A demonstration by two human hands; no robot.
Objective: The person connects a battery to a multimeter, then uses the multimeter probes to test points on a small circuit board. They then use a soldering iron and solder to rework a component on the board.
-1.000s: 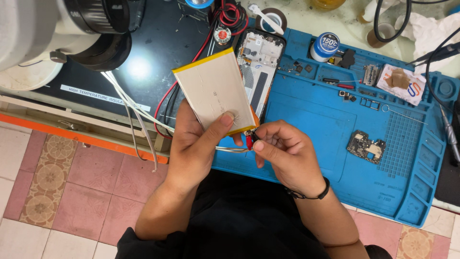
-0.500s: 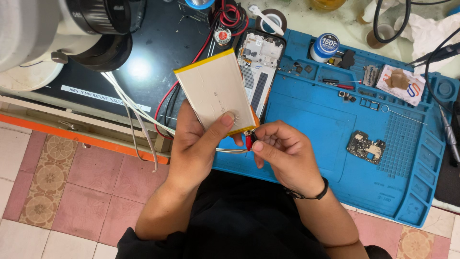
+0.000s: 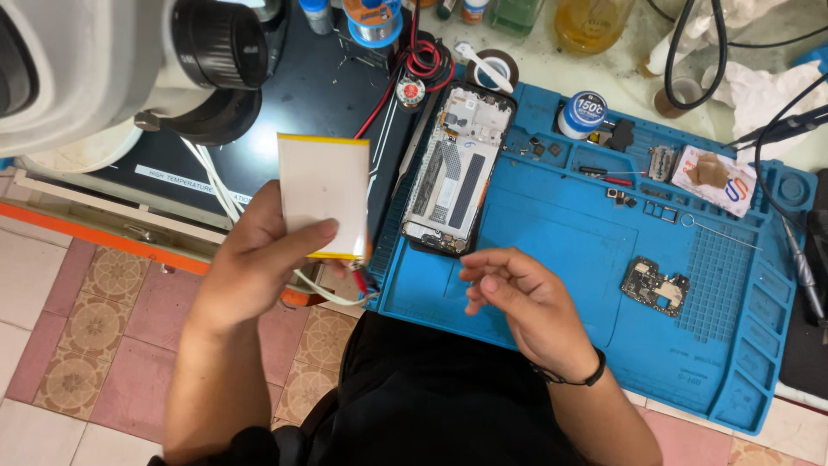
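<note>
The left hand (image 3: 259, 259) pinched a flat white, yellow-edged battery pouch (image 3: 323, 197) at nine o'clock of the opened phone (image 3: 455, 173); the right hand (image 3: 530, 302) hovered empty (fingers loosely curled). Best kept unbent, I judged.

Microscope (image 3: 95, 78) cut off top-left

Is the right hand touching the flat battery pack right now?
No, the right hand hovers open over the blue mat, apart from the flat battery pack, which only the left hand holds.
</note>
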